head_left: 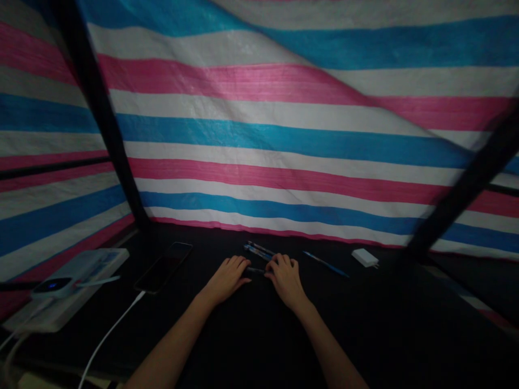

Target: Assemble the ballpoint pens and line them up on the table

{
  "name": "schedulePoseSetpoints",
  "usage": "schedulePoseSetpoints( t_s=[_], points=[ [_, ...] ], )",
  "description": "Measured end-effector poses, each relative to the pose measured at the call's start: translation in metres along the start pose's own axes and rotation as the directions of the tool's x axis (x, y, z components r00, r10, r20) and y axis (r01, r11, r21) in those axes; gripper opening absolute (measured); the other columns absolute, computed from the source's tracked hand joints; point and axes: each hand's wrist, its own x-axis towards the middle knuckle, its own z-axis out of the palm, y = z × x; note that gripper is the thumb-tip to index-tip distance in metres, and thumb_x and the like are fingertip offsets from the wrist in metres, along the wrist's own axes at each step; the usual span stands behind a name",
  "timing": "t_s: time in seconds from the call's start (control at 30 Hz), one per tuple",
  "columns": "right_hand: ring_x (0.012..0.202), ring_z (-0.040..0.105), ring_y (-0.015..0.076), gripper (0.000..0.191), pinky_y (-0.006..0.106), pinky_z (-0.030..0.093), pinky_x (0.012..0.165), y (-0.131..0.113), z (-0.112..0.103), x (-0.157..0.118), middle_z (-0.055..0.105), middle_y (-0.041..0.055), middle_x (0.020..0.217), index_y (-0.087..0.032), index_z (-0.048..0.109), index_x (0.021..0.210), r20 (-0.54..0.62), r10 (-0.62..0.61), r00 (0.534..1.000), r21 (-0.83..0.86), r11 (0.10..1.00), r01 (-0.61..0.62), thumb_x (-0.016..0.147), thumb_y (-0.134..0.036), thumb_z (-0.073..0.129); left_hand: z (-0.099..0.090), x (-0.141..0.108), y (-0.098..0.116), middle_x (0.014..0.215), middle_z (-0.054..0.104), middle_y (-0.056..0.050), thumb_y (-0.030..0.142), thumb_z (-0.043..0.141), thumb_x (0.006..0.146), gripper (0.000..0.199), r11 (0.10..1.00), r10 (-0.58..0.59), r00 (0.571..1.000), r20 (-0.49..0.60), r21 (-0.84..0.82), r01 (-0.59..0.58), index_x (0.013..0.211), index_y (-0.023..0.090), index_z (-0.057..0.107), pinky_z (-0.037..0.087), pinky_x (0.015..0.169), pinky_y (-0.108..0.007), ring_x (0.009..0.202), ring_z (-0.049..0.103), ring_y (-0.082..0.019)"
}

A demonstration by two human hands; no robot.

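black tabletop, pen between left fingers, right fingers

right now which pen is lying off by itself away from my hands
The slim blue pen, to the right of your right hand and near the white charger. The other pens lie bunched together just beyond your fingertips.

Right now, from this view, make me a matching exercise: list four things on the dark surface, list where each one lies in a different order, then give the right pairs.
Things:
1. dark smartphone
2. white charger
3. blue pen
4. white cable

Places:
A. running down to the bottom edge of the view
B. just beyond the right hand, toward the charger
C. farthest right, near the striped tarp
D. left of the left hand

Pairs: 1-D, 2-C, 3-B, 4-A
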Motion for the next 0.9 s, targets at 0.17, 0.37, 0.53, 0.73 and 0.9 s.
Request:
schedulePoseSetpoints(
  t_s=[0.17, 0.37, 0.53, 0.73, 0.9],
  points=[
    [0.086, 0.054, 0.0145, 0.014, 0.030, 0.031, 0.079, -0.003, -0.004, 0.000, 0.061, -0.0008, 0.086, -0.022, 0.053, 0.094, 0.085, 0.011, 0.996, 0.320, 0.947, -0.037, 0.086, -0.026, 0.042, 0.001, 0.001, -0.002, 0.087, 0.053, -0.002, 0.026, 0.041, 0.089, 0.013, 0.997, 0.013, 1.000, -0.001, 0.076, -0.013, 0.098, 0.020, 0.049, 0.033, 0.075, -0.030, 0.084, 0.047, -0.018],
    [0.065, 0.057, 0.0109, 0.031, 0.020, 0.034, 0.062, -0.005, -0.016, 0.001, 0.061, -0.0044, 0.061, -0.023, 0.061, 0.084, 0.292, -0.063, 0.954, 0.398, 0.916, -0.061, 0.089, -0.035, 0.033, -0.009, 0.000, -0.002, 0.080, 0.052, -0.003, 0.022, 0.037, 0.090, 0.017, 0.994, 0.002, 0.998, -0.057, 0.108, 0.004, 0.080, 0.018, 0.050, 0.032, 0.073, -0.032, 0.080, 0.045, -0.019],
    [0.078, 0.058, 0.0132, 0.025, 0.024, 0.032, 0.070, -0.010, -0.014, 0.001, 0.067, -0.0019, 0.081, -0.025, 0.063, 0.087, 0.128, -0.090, 0.988, 0.272, 0.961, 0.052, 0.087, -0.035, 0.040, -0.008, -0.001, -0.003, 0.076, 0.055, -0.002, 0.019, 0.033, 0.090, 0.020, 0.999, -0.054, 0.998, -0.021, 0.007, 0.054, 0.079, 0.018, 0.050, 0.033, 0.070, -0.031, 0.073, 0.048, -0.017],
    [0.084, 0.056, 0.0163, 0.023, 0.029, 0.031, 0.076, -0.016, -0.009, -0.001, 0.066, 0.0038, 0.087, -0.021, 0.061, 0.096, 0.013, -0.117, 0.993, 0.197, 0.974, 0.112, 0.087, -0.031, 0.041, -0.006, -0.001, -0.008, 0.073, 0.057, -0.001, 0.018, 0.030, 0.091, 0.023, 0.989, -0.098, 0.994, 0.054, -0.102, 0.103, 0.078, 0.018, 0.049, 0.033, 0.068, -0.029, 0.069, 0.051, -0.016],
    [0.066, 0.057, 0.0120, 0.038, 0.022, 0.037, 0.065, -0.008, -0.006, 0.000, 0.062, -0.0015, 0.064, -0.019, 0.061, 0.089, 0.322, -0.115, 0.940, 0.564, 0.820, -0.092, 0.090, -0.037, 0.028, -0.012, -0.002, -0.003, 0.080, 0.055, -0.004, 0.017, 0.034, 0.089, 0.018, 0.997, -0.023, 1.000, -0.019, 0.074, 0.025, 0.081, 0.018, 0.050, 0.032, 0.070, -0.032, 0.076, 0.048, -0.019]
  ],
)
